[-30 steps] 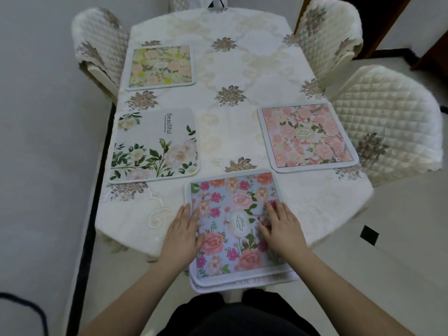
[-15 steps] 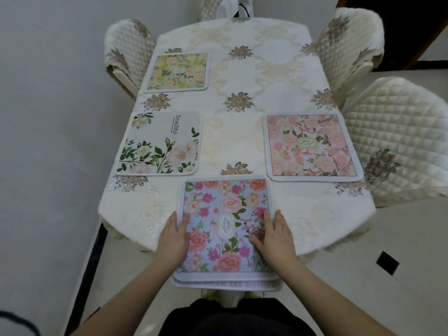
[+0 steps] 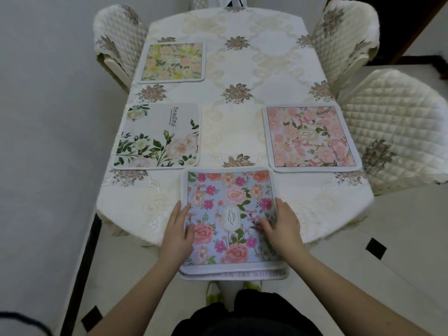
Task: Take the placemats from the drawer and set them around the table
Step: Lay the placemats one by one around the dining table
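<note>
A blue floral placemat point(image 3: 228, 190) lies at the near end of the table point(image 3: 242, 66), on top of another placemat point(image 3: 242, 275) whose lettered edge shows below it. Both overhang the table's near edge. My left hand point(image 3: 177, 236) rests flat on the top mat's left edge, thumb on the print. My right hand point(image 3: 283, 226) rests on its right edge, thumb spread onto the flowers. A yellow floral placemat point(image 3: 172, 61) and a white "Beautiful" placemat point(image 3: 157, 137) lie along the left side. A pink floral placemat point(image 3: 310, 137) lies on the right.
Quilted chairs stand at the far left point(image 3: 118, 42), far right point(image 3: 344, 37) and right point(image 3: 397, 127). A wall point(image 3: 48, 117) runs close along the table's left side. The far right of the cream tablecloth holds no mat. Tiled floor point(image 3: 363, 263) lies to my right.
The blue mat, skewed a second ago, now lies square to the table. Both hands have slid outward from its middle to its left and right edges.
</note>
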The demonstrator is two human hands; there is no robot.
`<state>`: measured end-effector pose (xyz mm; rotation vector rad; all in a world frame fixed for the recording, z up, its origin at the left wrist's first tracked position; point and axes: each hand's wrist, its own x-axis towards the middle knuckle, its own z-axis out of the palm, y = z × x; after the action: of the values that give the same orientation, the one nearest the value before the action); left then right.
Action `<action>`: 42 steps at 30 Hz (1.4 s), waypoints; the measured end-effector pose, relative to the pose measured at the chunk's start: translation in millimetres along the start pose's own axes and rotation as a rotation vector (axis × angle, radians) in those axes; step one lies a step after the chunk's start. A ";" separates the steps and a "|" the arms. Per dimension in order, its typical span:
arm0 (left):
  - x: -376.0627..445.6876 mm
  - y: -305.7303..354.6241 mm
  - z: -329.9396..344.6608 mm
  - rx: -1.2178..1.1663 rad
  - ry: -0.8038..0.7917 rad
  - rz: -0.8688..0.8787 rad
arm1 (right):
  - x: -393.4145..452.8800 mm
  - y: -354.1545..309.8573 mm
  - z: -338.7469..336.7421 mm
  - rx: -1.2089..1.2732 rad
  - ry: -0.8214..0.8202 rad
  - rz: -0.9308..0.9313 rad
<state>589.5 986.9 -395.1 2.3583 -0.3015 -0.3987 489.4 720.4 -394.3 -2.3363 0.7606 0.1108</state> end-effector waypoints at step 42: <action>5.4 126.6 -57.8 -0.331 -0.163 0.141 | -123.5 -15.6 -123.9 0.612 0.396 0.235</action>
<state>602.6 930.0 -268.6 1.9723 -0.4405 -0.5308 381.2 713.5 -256.2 -1.6933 1.0806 -0.4378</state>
